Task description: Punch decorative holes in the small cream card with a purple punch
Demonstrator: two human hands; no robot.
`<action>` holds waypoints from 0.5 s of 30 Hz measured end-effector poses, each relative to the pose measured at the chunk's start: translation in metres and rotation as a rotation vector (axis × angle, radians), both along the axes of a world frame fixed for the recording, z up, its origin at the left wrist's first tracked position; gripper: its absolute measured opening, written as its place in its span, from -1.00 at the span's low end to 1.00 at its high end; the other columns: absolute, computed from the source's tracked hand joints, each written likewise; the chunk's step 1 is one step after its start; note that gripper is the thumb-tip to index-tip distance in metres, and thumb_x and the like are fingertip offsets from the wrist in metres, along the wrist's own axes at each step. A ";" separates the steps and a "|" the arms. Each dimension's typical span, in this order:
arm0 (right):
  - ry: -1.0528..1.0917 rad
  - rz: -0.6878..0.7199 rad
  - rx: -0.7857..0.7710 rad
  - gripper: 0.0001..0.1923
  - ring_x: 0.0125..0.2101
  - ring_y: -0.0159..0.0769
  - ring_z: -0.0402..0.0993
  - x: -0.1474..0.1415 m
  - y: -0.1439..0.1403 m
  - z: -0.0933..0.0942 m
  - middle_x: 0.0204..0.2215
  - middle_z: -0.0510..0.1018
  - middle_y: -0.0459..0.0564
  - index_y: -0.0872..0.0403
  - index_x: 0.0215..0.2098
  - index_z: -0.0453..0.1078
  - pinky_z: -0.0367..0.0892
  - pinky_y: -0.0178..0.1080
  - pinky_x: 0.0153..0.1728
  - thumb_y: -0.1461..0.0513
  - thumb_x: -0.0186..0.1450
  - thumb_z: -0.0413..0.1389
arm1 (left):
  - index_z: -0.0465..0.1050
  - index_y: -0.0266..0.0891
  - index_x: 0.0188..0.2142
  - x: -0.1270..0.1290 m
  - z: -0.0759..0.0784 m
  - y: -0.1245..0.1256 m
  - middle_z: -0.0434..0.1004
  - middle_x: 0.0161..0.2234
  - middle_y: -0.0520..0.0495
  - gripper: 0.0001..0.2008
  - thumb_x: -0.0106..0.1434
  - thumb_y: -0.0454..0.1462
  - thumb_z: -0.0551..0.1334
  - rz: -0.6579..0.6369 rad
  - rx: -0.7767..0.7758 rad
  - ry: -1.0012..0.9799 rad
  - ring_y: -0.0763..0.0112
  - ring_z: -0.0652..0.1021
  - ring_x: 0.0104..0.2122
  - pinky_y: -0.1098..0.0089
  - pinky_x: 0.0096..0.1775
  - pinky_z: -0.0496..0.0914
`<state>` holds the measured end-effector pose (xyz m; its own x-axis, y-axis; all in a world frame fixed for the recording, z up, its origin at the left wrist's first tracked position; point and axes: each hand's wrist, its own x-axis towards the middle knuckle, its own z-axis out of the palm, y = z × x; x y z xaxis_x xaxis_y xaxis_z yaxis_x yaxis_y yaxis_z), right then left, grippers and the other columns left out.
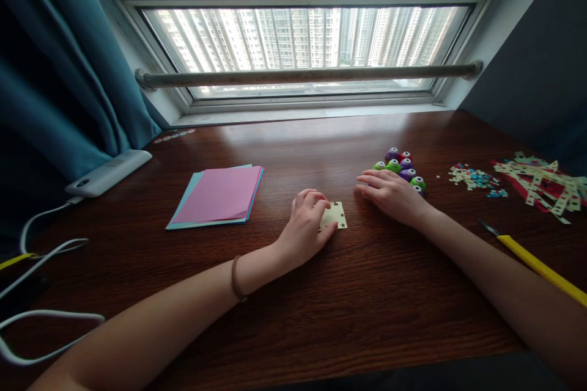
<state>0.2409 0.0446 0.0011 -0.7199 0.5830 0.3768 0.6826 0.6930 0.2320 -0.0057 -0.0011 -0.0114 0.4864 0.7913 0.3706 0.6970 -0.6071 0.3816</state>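
My left hand rests at the middle of the desk with its fingers curled and thumb out, holding a small pale yellow piece of paper. Star-shaped holes are cut along the paper's edges; the hand covers its left side. To the right, my right hand lies with fingers stretched out over the near side of a cluster of small paper punches. These are purple, green and red, with round eye-like tops. My right palm hides some of them, and I see no punch gripped in that hand.
A stack of pink and blue paper sheets lies left. Far right are small paper cut-outs, punched paper strips and a yellow-handled craft knife, blade bared. A white power bank with a cable sits by the curtain.
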 end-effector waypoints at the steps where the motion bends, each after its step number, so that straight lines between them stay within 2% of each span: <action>1: -0.015 -0.016 -0.011 -0.77 0.00 -0.18 0.26 0.001 0.001 -0.002 -0.05 0.45 0.01 0.10 -0.15 0.44 0.16 -0.16 0.01 0.33 0.31 -0.02 | 0.34 -0.23 -0.21 0.000 0.001 -0.002 0.33 -0.11 -0.16 -0.84 0.21 -0.24 0.18 -0.009 0.023 0.019 0.13 0.25 0.01 0.10 0.05 0.20; 5: -0.005 -0.122 -0.070 -0.77 -0.05 -0.17 0.28 0.008 0.006 -0.004 -0.18 0.51 0.00 0.10 -0.27 0.47 0.15 -0.16 0.00 0.35 0.29 -0.03 | 0.38 -0.22 -0.23 0.001 0.003 -0.005 0.36 -0.16 -0.14 -0.87 0.24 -0.25 0.13 -0.062 0.060 0.078 0.15 0.30 -0.07 0.11 -0.02 0.25; 8: 0.042 -0.194 -0.104 -0.75 -0.05 -0.17 0.28 0.013 0.008 -0.004 -0.20 0.51 0.02 0.09 -0.27 0.47 0.14 -0.15 0.01 0.36 0.28 -0.05 | 0.38 -0.20 -0.20 0.001 0.004 -0.005 0.39 -0.18 -0.13 -0.85 0.27 -0.25 0.11 -0.130 0.038 0.100 0.19 0.34 -0.11 0.16 -0.06 0.27; 11: 0.144 -0.298 -0.087 -0.77 -0.04 -0.14 0.26 0.017 0.010 -0.003 -0.11 0.46 0.05 0.10 -0.15 0.43 0.15 -0.14 0.02 0.26 0.28 0.00 | 0.37 -0.18 -0.19 0.001 0.003 -0.004 0.41 -0.18 -0.11 -0.84 0.29 -0.25 0.07 -0.184 0.032 0.124 0.22 0.35 -0.11 0.18 -0.06 0.27; 15: 0.267 -0.514 -0.002 -0.55 0.02 -0.02 0.17 0.022 0.011 0.000 0.02 0.35 0.17 0.19 0.04 0.30 0.14 -0.06 0.02 0.09 0.27 0.02 | 0.38 -0.21 -0.20 0.000 0.003 -0.005 0.42 -0.18 -0.11 -0.84 0.30 -0.25 0.07 -0.202 0.034 0.141 0.22 0.36 -0.11 0.19 -0.05 0.26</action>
